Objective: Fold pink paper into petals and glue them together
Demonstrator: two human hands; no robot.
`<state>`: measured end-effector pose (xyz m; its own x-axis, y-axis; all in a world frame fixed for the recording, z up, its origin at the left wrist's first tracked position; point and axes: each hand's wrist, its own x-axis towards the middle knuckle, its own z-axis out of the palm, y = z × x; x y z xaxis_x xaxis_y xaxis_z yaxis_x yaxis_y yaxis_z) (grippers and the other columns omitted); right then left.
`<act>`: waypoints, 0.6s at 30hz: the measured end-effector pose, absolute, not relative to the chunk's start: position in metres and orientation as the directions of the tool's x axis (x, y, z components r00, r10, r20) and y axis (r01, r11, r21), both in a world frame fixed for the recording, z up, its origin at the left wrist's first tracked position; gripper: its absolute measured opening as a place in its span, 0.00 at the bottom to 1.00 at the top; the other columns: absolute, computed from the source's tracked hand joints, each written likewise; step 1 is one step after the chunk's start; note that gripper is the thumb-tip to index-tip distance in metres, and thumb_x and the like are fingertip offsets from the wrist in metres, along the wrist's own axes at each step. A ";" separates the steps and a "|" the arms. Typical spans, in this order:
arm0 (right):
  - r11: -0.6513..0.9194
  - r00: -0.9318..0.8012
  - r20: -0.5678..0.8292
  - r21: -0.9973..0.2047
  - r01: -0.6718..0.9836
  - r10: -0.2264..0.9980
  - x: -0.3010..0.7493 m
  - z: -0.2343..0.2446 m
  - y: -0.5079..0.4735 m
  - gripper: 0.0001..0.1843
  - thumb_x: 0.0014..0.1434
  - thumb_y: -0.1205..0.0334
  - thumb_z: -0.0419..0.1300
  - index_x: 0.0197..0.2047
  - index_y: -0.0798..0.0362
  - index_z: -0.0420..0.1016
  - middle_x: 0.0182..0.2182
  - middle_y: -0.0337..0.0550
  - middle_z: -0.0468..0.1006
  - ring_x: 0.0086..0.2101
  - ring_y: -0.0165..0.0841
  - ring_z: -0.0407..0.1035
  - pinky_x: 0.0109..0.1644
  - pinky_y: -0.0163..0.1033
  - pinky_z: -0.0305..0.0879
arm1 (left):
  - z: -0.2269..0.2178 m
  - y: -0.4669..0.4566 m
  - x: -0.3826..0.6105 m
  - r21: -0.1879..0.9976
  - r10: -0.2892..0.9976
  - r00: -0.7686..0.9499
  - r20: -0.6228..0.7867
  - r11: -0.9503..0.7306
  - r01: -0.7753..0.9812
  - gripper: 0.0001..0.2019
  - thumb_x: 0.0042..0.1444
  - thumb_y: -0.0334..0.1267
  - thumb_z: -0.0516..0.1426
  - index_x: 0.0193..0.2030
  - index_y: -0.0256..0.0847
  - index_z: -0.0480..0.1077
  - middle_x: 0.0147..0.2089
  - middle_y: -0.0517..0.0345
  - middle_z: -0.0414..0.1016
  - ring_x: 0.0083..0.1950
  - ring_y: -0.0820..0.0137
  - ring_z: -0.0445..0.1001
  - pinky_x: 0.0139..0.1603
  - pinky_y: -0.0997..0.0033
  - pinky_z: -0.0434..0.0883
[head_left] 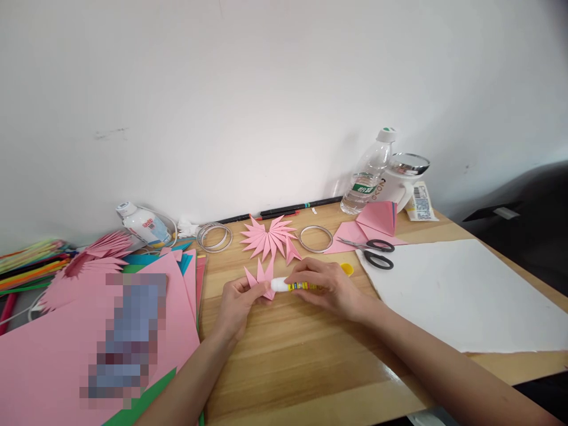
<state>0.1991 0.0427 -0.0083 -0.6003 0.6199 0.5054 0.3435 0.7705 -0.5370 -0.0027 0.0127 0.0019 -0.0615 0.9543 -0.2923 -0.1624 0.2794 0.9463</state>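
Observation:
My left hand (238, 302) pinches a small pink folded-paper piece (262, 273) whose pointed tips stick up. In my right hand (326, 284) lies a glue stick (294, 286) with a yellow patterned label; its white end touches or nearly touches the folded piece by my left thumb. Behind my hands a larger pink folded-paper star (266, 236) rests on the wooden table, with a small loose pink folded piece (291, 252) at its lower right. A yellow cap (347, 270) sits just beyond my right hand.
Scissors (377, 253) lie on pink paper, beside a white sheet (457, 296) on the right. A water bottle (368, 171) and a mug (402, 183) stand by the wall. Metal rings (316, 227) flank the star. Coloured paper (53, 361) covers the left, with a blurred-out object (133, 337) on it.

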 end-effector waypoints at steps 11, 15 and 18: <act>0.691 -0.398 0.565 -0.609 0.390 0.723 0.197 -0.009 0.046 0.12 0.58 0.64 0.57 0.45 0.49 0.72 0.37 0.45 0.74 0.33 0.30 0.69 0.34 0.34 0.65 | 0.002 0.014 -0.003 0.941 0.955 -0.033 -0.294 0.283 -0.187 0.08 0.37 0.36 0.65 0.24 0.33 0.77 0.22 0.53 0.75 0.23 0.72 0.70 0.25 0.75 0.69; 0.724 -0.507 0.533 -0.604 0.333 0.677 0.197 -0.008 0.043 0.11 0.58 0.63 0.57 0.45 0.49 0.72 0.35 0.44 0.74 0.32 0.30 0.69 0.33 0.33 0.65 | 0.003 0.013 -0.003 0.939 0.951 -0.052 -0.304 0.290 -0.187 0.08 0.36 0.36 0.65 0.22 0.32 0.76 0.21 0.53 0.75 0.24 0.72 0.70 0.25 0.74 0.69; 0.748 -0.604 0.490 -0.592 0.300 0.629 0.196 -0.007 0.040 0.12 0.57 0.63 0.57 0.45 0.48 0.73 0.35 0.43 0.73 0.29 0.28 0.68 0.30 0.32 0.63 | 0.002 0.014 -0.004 0.939 0.951 -0.054 -0.306 0.292 -0.181 0.09 0.36 0.36 0.65 0.25 0.32 0.77 0.24 0.51 0.76 0.26 0.70 0.71 0.26 0.74 0.69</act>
<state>0.1964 0.0401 -0.0071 -0.6037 0.6290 0.4899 0.2997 0.7484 -0.5916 -0.0037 0.0138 0.0025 -0.0539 0.9505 -0.3059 -0.1809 0.2920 0.9392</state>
